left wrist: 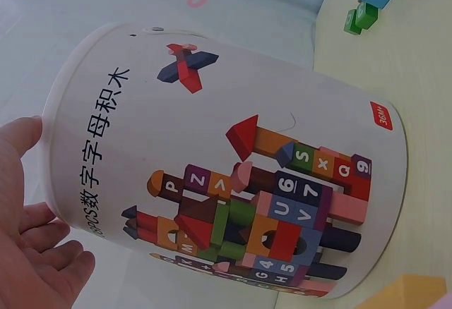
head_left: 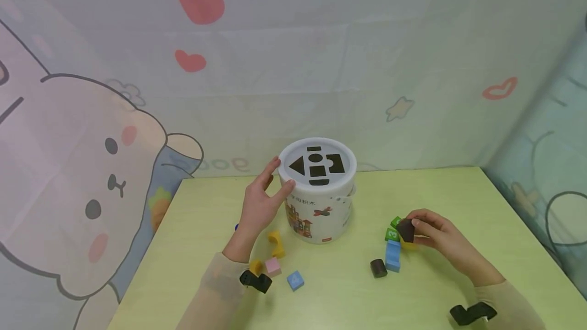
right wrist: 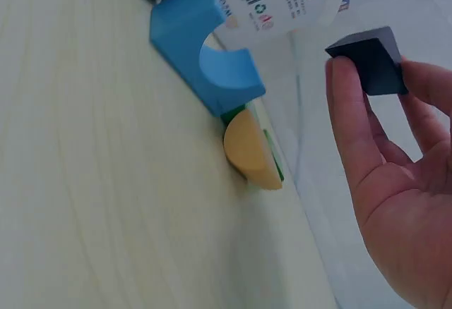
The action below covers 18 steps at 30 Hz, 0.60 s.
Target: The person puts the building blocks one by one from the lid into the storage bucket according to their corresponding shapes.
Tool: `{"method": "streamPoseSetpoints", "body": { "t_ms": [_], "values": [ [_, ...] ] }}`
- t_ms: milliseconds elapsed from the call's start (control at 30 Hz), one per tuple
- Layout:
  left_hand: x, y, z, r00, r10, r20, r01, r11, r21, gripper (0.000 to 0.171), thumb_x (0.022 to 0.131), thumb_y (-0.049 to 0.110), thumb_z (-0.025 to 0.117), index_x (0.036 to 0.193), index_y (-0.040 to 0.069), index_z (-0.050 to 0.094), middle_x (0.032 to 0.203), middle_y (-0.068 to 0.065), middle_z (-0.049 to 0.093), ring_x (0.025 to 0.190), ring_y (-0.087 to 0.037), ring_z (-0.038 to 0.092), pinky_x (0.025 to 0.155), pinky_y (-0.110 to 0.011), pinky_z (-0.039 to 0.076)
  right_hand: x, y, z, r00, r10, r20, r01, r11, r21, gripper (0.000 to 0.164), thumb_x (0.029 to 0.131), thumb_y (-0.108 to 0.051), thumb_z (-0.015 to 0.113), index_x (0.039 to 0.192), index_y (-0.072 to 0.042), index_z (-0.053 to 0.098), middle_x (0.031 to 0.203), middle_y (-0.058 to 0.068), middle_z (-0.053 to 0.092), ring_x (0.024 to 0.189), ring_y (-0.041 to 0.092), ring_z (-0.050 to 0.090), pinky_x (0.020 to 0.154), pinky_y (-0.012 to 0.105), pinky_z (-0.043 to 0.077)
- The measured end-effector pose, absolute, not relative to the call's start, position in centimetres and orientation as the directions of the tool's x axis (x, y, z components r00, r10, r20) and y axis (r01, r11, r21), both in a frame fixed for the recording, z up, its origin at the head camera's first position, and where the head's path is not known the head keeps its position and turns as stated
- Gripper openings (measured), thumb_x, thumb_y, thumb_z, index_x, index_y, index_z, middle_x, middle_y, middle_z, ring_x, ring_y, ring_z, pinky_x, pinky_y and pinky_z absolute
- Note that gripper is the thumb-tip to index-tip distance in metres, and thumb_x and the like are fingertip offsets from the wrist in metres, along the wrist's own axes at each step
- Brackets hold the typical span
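Note:
A white bucket (head_left: 337,218) with printed toy-block pictures stands upright. Its white lid (head_left: 344,185) has several dark shaped holes, among them a triangle, a circle and a rectangle. My left hand (head_left: 260,202) rests against the lid's left edge, thumb at the near rim, fingers spread along the side. To the right of the bucket, my right hand (head_left: 435,230) pinches a dark triangular block (right wrist: 378,62) between thumb and fingertips, raised over the table. Below it lie a blue arched block (head_left: 393,256), green blocks (head_left: 392,235) and a yellow half-round block (right wrist: 248,150).
A dark cylinder block (head_left: 378,268) lies left of the blue arch. By my left forearm are a yellow arched block (head_left: 277,246), a pink block (head_left: 272,267) and a blue numbered block (head_left: 295,280). A printed cloth (head_left: 321,65) hangs behind the table (head_left: 339,294).

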State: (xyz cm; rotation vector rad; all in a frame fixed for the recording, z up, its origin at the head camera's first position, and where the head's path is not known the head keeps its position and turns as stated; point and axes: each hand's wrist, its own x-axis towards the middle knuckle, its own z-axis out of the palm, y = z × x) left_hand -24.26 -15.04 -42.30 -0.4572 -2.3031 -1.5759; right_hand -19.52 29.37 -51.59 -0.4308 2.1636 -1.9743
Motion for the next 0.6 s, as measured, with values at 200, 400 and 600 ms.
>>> {"method": "streamPoseSetpoints", "body": {
  "t_ms": [200, 400, 600],
  "values": [
    [-24.2, -15.06, -42.38, -0.899, 0.084, 0.429, 0.43, 0.344, 0.834, 0.068, 0.101, 0.031, 0.078, 0.16, 0.009, 0.052, 0.166, -0.002, 0.046, 0.153, -0.026, 0.042, 0.125, -0.043, 0.038, -19.86, 29.28, -51.2, -0.939, -0.338, 0.06, -0.005, -0.16, -0.987, 0.025, 0.117, -0.012, 0.045, 0.13, -0.012, 0.067, 0.128, -0.005, 0.073, 0.117, 0.009, 0.071, 0.097, 0.026, 0.06],
    [-24.13, -14.99, -42.35, -0.903, 0.081, 0.422, 0.422, 0.353, 0.835, 0.066, 0.102, 0.03, 0.077, 0.16, 0.009, 0.052, 0.166, -0.002, 0.046, 0.154, -0.026, 0.042, 0.125, -0.043, 0.038, -20.05, 29.43, -51.57, -0.961, -0.276, 0.005, 0.053, -0.204, -0.978, 0.029, 0.114, -0.008, 0.053, 0.126, -0.02, 0.076, 0.124, -0.007, 0.071, 0.113, 0.007, 0.072, 0.097, 0.023, 0.058],
    [-24.14, -14.97, -42.21, -0.903, 0.085, 0.42, 0.42, 0.372, 0.828, 0.066, 0.102, 0.029, 0.077, 0.16, 0.009, 0.052, 0.166, -0.003, 0.046, 0.153, -0.026, 0.043, 0.125, -0.043, 0.038, -19.98, 29.17, -51.66, -0.973, -0.223, 0.051, -0.006, -0.196, -0.981, 0.03, 0.111, -0.005, 0.057, 0.123, -0.021, 0.08, 0.121, -0.008, 0.073, 0.109, 0.008, 0.074, 0.097, 0.023, 0.058]
  ]
}}
